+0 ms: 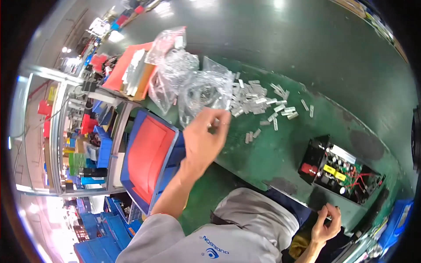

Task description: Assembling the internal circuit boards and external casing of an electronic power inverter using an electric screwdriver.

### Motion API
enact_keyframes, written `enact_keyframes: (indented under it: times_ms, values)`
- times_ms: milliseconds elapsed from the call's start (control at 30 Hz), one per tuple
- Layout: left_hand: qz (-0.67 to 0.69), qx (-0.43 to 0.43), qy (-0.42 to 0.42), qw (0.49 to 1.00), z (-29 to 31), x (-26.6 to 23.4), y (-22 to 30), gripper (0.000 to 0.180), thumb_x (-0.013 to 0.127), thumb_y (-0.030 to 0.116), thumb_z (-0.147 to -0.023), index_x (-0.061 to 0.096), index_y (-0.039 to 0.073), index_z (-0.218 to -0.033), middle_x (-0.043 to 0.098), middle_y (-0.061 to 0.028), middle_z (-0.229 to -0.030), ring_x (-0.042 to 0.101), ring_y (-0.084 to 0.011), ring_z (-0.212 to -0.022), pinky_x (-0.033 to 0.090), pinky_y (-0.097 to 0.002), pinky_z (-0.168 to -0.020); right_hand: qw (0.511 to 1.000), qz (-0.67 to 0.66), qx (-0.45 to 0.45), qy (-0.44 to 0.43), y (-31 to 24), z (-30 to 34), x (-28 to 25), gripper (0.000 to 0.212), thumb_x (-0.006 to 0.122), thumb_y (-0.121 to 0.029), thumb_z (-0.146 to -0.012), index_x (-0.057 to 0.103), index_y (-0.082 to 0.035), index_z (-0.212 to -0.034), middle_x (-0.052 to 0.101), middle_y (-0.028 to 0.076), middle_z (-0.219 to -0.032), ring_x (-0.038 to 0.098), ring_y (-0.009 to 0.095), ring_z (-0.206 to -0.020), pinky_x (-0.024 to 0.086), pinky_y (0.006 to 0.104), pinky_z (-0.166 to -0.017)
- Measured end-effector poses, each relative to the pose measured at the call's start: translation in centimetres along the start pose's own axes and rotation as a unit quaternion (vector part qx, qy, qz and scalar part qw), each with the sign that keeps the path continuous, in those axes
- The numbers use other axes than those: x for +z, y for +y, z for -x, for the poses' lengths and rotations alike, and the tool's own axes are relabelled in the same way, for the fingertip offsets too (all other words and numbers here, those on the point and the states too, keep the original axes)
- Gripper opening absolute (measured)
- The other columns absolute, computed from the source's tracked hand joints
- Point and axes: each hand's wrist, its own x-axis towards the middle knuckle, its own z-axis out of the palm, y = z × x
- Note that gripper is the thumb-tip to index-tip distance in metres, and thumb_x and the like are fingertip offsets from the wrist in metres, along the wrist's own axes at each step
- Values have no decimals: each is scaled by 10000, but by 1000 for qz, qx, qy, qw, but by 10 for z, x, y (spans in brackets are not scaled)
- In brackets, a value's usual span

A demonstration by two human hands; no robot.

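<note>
My left hand (205,138) is raised over the near edge of the green bench mat, thumb and forefinger closed in a pinch. Its fingertips overlap a clear plastic bag (206,90) from this angle; whether they touch it, or what they hold, I cannot make out. Just right of the bag lies a loose heap of small clear-and-white strip-like pieces (252,98), several scattered singly. My right hand (326,223) is low by the bench's front edge, fingers curled to the thumb, their contents too small to tell. Nearest it is an opened black device (342,171) showing a circuit board, yellow parts and red wires.
Left of the bench stands a blue bin (136,118) with red sheets (149,153) in it. More plastic bags (169,65) lie beside a red-orange box (131,72) at the back left. A metal-framed shelf (116,144) holds parts. A blue container (397,223) is at the far right.
</note>
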Motion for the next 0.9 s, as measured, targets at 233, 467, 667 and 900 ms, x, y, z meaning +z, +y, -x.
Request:
enact_keyframes:
  times_ms: [233,467,667,900]
  values:
    - [-130,-66,-66,987,-46,-24,-82,222,696,128,-903,716,87,-1120,750,-142,-1024,733,-305,-896,558,-382,-776,999,-32,-23,-23,-13,-20,16,106,682,15,-902,675,-11,-1005,659,71,-722,603,154,-561,502,377,-911]
    - [-146,-83,-97,981,-53,-3,-105,240,744,215,-861,735,86,-1064,698,-152,-1024,671,-384,-965,520,-449,-830,999,-11,-47,-9,-20,-25,24,99,681,-1,-883,676,-19,-981,635,60,-652,605,178,-546,503,369,-843]
    - [-156,-90,-128,975,-61,-4,-110,196,739,197,-868,722,69,-1015,717,-165,-982,691,-368,-939,528,-443,-802,999,-15,-29,-13,-17,-18,20,76,683,-12,-893,675,-16,-969,639,57,-650,616,171,-548,502,342,-772]
    - [-124,-33,-86,988,-59,-3,-115,219,753,182,-872,715,80,-1062,750,-136,-987,722,-306,-912,541,-410,-772,999,-1,-47,2,-19,-20,14,91,727,-11,-853,687,-30,-934,670,85,-725,603,180,-545,465,305,-568]
